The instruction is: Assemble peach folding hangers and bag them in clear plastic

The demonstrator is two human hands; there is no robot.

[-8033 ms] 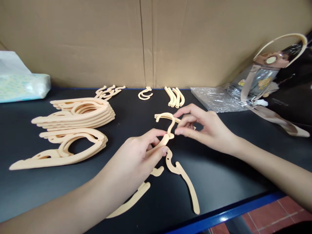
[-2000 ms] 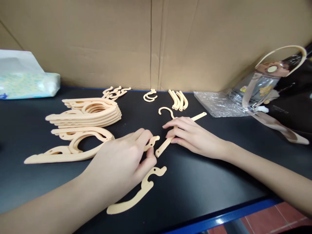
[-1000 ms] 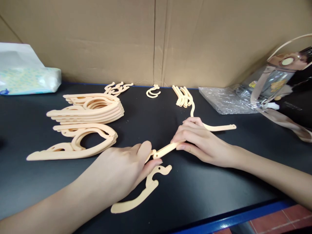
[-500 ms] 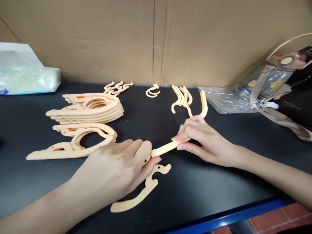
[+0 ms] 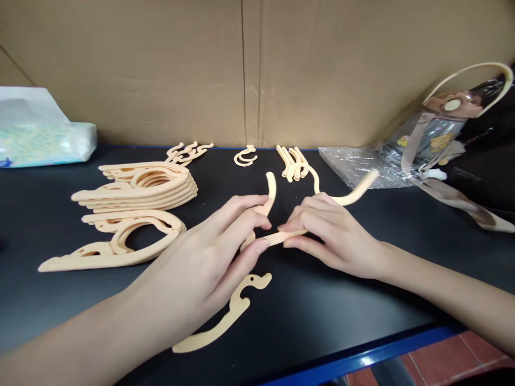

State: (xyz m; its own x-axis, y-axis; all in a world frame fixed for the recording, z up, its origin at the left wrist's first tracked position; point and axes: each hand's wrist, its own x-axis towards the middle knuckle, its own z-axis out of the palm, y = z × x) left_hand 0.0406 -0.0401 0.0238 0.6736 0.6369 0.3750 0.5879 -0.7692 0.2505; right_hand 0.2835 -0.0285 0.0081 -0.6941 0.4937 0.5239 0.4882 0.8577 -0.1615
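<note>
A cream plastic folding hanger (image 5: 277,238) is held between my two hands, just above the black table. My left hand (image 5: 213,252) pinches its left part with thumb and fingers, and a curved end juts up past the fingertips. My right hand (image 5: 336,233) is closed on the right part. From behind its knuckles a curved hook-like strip rises, and an arm points off to the right. The joints are hidden by my fingers. Below my left hand a loose hanger arm (image 5: 217,329) lies flat on the table.
Folded hangers (image 5: 137,201) are stacked at the left. Along the back lie several small loose pieces (image 5: 185,154), a hook (image 5: 245,157) and slim arms (image 5: 292,166). A tissue pack (image 5: 44,142) is back left; a clear plastic bag (image 5: 354,166) and a strapped bottle (image 5: 442,131) stand right.
My left fingers have shifted their grip and opened out somewhat. A curved end now shows above them. The arm beyond my right hand has swung from upright toward the right.
</note>
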